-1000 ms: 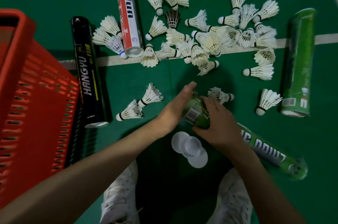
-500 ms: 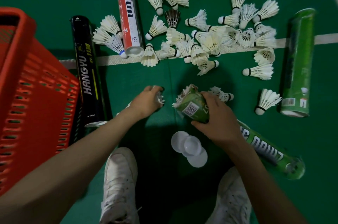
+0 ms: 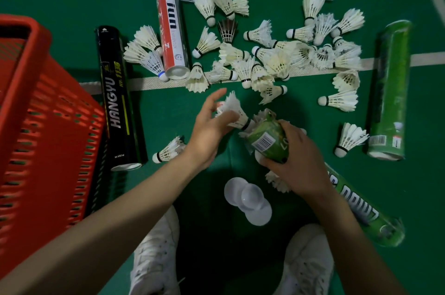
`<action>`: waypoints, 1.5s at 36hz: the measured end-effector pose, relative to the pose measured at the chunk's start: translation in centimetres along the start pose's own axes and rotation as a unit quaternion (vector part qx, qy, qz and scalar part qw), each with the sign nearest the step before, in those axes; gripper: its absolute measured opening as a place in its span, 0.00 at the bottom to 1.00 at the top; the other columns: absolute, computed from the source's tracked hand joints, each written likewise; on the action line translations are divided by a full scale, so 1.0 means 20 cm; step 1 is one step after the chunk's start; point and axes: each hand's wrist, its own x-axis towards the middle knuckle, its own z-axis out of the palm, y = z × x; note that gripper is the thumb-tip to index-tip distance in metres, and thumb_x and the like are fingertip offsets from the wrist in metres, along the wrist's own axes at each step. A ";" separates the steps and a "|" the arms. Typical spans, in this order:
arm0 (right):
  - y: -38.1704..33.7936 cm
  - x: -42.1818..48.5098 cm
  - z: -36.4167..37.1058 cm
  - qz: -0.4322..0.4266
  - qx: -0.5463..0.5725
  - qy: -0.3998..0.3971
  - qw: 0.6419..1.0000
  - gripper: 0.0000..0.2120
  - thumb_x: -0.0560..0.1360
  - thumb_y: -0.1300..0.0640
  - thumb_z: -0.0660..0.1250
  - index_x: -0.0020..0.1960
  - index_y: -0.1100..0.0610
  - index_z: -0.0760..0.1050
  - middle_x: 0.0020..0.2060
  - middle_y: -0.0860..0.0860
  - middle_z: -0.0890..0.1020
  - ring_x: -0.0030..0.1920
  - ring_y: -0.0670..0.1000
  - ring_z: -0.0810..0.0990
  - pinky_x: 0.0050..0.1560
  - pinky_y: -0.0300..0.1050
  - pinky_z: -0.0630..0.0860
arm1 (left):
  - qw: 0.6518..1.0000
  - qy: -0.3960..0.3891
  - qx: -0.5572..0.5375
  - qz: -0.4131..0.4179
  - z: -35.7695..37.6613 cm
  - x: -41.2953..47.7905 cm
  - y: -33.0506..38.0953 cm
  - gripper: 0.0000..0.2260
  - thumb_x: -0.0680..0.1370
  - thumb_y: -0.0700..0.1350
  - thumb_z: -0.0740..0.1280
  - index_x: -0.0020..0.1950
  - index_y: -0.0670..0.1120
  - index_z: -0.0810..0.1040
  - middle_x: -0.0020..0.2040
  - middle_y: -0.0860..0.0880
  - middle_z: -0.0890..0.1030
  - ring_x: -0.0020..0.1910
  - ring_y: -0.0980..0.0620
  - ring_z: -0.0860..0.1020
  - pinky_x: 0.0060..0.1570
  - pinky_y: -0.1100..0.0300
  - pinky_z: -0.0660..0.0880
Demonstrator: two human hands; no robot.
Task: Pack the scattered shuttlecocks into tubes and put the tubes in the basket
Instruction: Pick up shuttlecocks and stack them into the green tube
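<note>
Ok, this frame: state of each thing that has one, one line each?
Left hand: holds a shuttlecock, cork first at the tube mouth.
Right hand: grips the green tube, open, feathers showing at its mouth.
Black tube: lying flat, uncapped.
Red tube: lying flat.
Far green tube: lying flat.
Caps: off, stacked loosely on the floor.
Basket: no tubes visible inside.

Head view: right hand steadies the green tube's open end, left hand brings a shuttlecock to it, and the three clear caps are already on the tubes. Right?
Not quite. The head view shows the clear caps lying loose on the floor, not on any tube. The rest holds: right hand steadies the green tube, left hand brings the shuttlecock.
</note>
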 end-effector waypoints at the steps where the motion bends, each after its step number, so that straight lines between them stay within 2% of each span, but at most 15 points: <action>1: 0.00 0.00 0.00 0.000 0.002 0.000 1.000 0.39 0.66 0.50 0.77 0.72 0.57 0.62 0.65 0.55 0.73 0.63 0.58 0.71 0.61 0.51 0.69 | 1.000 -0.007 0.010 0.001 0.02 -0.01 -0.01 0.22 0.76 0.31 0.63 0.68 0.46 0.68 0.56 0.45 0.72 0.45 0.52 0.77 0.48 0.58 0.76; 4: -0.01 -0.01 0.00 -0.004 0.007 -0.001 1.000 0.40 0.66 0.52 0.77 0.71 0.57 0.63 0.65 0.56 0.72 0.63 0.58 0.71 0.62 0.53 0.70 | 0.997 -0.026 0.072 0.002 0.05 -0.05 -0.05 0.23 0.77 0.34 0.64 0.71 0.43 0.64 0.56 0.49 0.73 0.46 0.57 0.78 0.47 0.64 0.76; 7: -0.02 -0.02 -0.01 -0.005 0.002 0.001 1.000 0.40 0.65 0.51 0.77 0.72 0.58 0.63 0.65 0.56 0.73 0.63 0.59 0.72 0.62 0.54 0.71 | 0.988 -0.051 0.147 -0.014 0.06 -0.05 -0.10 0.27 0.75 0.47 0.67 0.72 0.46 0.62 0.65 0.45 0.69 0.61 0.48 0.72 0.57 0.59 0.73; 11: -0.02 -0.02 -0.03 0.006 0.017 0.015 1.000 0.40 0.65 0.51 0.77 0.72 0.57 0.63 0.65 0.55 0.72 0.64 0.57 0.71 0.63 0.53 0.70 | 0.960 -0.068 0.270 -0.037 0.06 -0.02 -0.08 0.36 0.71 0.65 0.56 0.76 0.53 0.56 0.77 0.53 0.53 0.76 0.51 0.50 0.71 0.53 0.52; 15: -0.03 -0.02 -0.03 -0.001 0.020 0.015 1.000 0.40 0.65 0.52 0.77 0.72 0.57 0.63 0.65 0.56 0.73 0.64 0.57 0.71 0.63 0.53 0.70 | 0.964 -0.120 0.235 0.013 0.06 -0.06 -0.07 0.37 0.61 0.81 0.48 0.68 0.71 0.53 0.71 0.65 0.49 0.75 0.61 0.43 0.74 0.51 0.40; 19: -0.05 0.00 -0.02 0.000 0.010 0.017 1.000 0.40 0.65 0.54 0.77 0.72 0.58 0.62 0.64 0.57 0.73 0.63 0.59 0.71 0.62 0.58 0.70 | 0.968 -0.127 0.216 -0.008 0.07 -0.07 -0.10 0.39 0.61 0.81 0.50 0.69 0.68 0.58 0.77 0.55 0.54 0.76 0.57 0.51 0.76 0.47 0.47; 23: -0.06 0.00 0.01 -0.014 -0.006 -0.018 1.000 0.40 0.65 0.55 0.75 0.72 0.59 0.61 0.66 0.58 0.71 0.64 0.60 0.70 0.64 0.57 0.68 | 0.967 -0.157 0.201 -0.014 0.06 -0.08 -0.14 0.28 0.61 0.81 0.52 0.57 0.73 0.60 0.73 0.59 0.57 0.76 0.55 0.51 0.76 0.48 0.48; 26: -0.08 -0.01 0.04 -0.016 -0.015 -0.032 0.999 0.40 0.65 0.55 0.75 0.72 0.59 0.61 0.66 0.58 0.71 0.64 0.60 0.70 0.64 0.56 0.67 | 0.967 -0.153 0.200 -0.035 0.03 -0.06 -0.17 0.28 0.67 0.77 0.51 0.64 0.69 0.60 0.75 0.57 0.58 0.76 0.55 0.54 0.75 0.51 0.49; 33: -0.12 0.01 0.09 -0.024 -0.033 -0.070 0.997 0.41 0.69 0.49 0.73 0.75 0.55 0.57 0.67 0.55 0.69 0.65 0.57 0.69 0.64 0.53 0.67 | 0.955 -0.006 0.297 -0.006 -0.11 -0.07 -0.15 0.27 0.80 0.62 0.47 0.73 0.50 0.64 0.70 0.54 0.67 0.69 0.56 0.64 0.68 0.61 0.57; 35: -0.12 0.02 0.10 -0.022 -0.038 -0.069 0.997 0.40 0.69 0.49 0.73 0.75 0.56 0.57 0.67 0.55 0.69 0.65 0.57 0.69 0.64 0.52 0.67 | 0.919 0.084 0.382 0.054 -0.22 -0.05 -0.15 0.19 0.82 0.50 0.58 0.70 0.44 0.68 0.69 0.46 0.70 0.69 0.50 0.66 0.66 0.62 0.58; 38: -0.11 0.01 0.11 -0.022 -0.047 -0.065 0.997 0.41 0.69 0.48 0.73 0.75 0.56 0.56 0.67 0.56 0.69 0.64 0.57 0.69 0.63 0.52 0.67 | 0.789 0.114 0.596 0.095 -0.42 -0.01 -0.17 0.24 0.73 0.44 0.65 0.68 0.41 0.70 0.66 0.39 0.70 0.68 0.41 0.65 0.68 0.54 0.58; 40: -0.11 0.01 0.11 -0.024 -0.055 -0.064 0.996 0.41 0.69 0.47 0.73 0.75 0.55 0.56 0.67 0.55 0.69 0.65 0.57 0.69 0.63 0.51 0.66 | 0.723 0.091 0.684 0.020 -0.52 -0.01 -0.19 0.31 0.70 0.46 0.68 0.72 0.44 0.65 0.71 0.37 0.62 0.71 0.38 0.59 0.71 0.48 0.56; 43: -0.11 0.01 0.11 -0.023 -0.060 -0.067 0.996 0.41 0.69 0.47 0.73 0.75 0.55 0.56 0.67 0.55 0.69 0.65 0.57 0.69 0.64 0.51 0.66 | 0.695 0.038 0.714 -0.069 -0.59 -0.03 -0.22 0.37 0.71 0.44 0.71 0.76 0.47 0.56 0.73 0.38 0.57 0.71 0.37 0.60 0.70 0.47 0.59; 48: -0.11 0.02 0.11 -0.022 -0.062 -0.060 0.996 0.41 0.69 0.48 0.74 0.75 0.56 0.57 0.67 0.56 0.70 0.64 0.58 0.70 0.63 0.52 0.67 | 0.742 0.008 0.669 -0.036 -0.58 -0.02 -0.26 0.30 0.72 0.40 0.70 0.72 0.45 0.63 0.64 0.39 0.70 0.62 0.39 0.70 0.61 0.52 0.68; 54: -0.07 0.02 0.09 0.007 -0.077 -0.052 0.996 0.40 0.68 0.51 0.74 0.73 0.60 0.60 0.66 0.58 0.71 0.63 0.60 0.71 0.62 0.54 0.69 | 0.919 0.133 0.370 0.003 -0.38 0.06 -0.14 0.19 0.69 0.42 0.76 0.52 0.44 0.69 0.45 0.49 0.73 0.41 0.51 0.72 0.41 0.59 0.70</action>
